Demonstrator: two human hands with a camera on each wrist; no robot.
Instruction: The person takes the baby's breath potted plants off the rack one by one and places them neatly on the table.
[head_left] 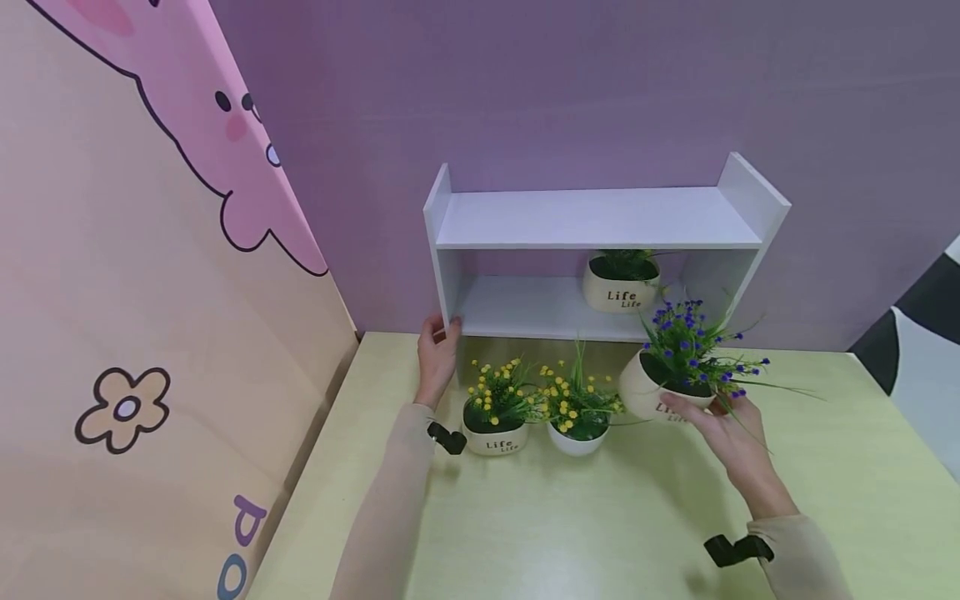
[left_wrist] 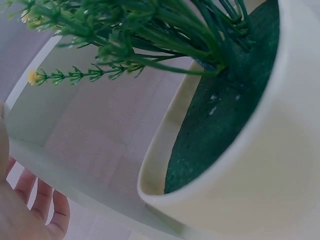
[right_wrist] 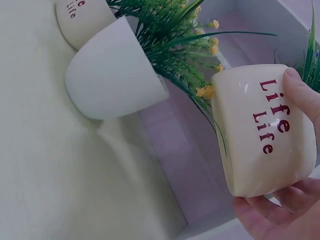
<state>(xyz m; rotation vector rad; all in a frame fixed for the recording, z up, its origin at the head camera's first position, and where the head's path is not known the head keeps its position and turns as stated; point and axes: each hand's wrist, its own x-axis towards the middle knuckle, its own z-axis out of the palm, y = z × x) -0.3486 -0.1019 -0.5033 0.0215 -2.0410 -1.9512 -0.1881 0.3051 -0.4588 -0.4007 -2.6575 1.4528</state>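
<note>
My right hand (head_left: 723, 429) grips a cream "Life" pot (right_wrist: 265, 130) of blue-purple flowers (head_left: 686, 333), tilted and raised in front of the shelf's right end. In the right wrist view, the thumb lies on its lettered side and the fingers lie beneath. My left hand (head_left: 437, 360) holds the lower front edge of the white shelf's left side panel (head_left: 442, 275). Close by stand a cream pot of yellow flowers (head_left: 497, 439) and a small white pot of yellow flowers (head_left: 576, 442), both on the table. The cream one fills much of the left wrist view.
Another cream "Life" pot (head_left: 621, 293) stands on the lower shelf board, right of its middle, its plant partly hidden by the upper board (head_left: 600, 218). The shelf stands at the back of the pale table (head_left: 555, 525), against a purple wall (head_left: 562, 92). A decorated wall (head_left: 187, 333) borders the left side.
</note>
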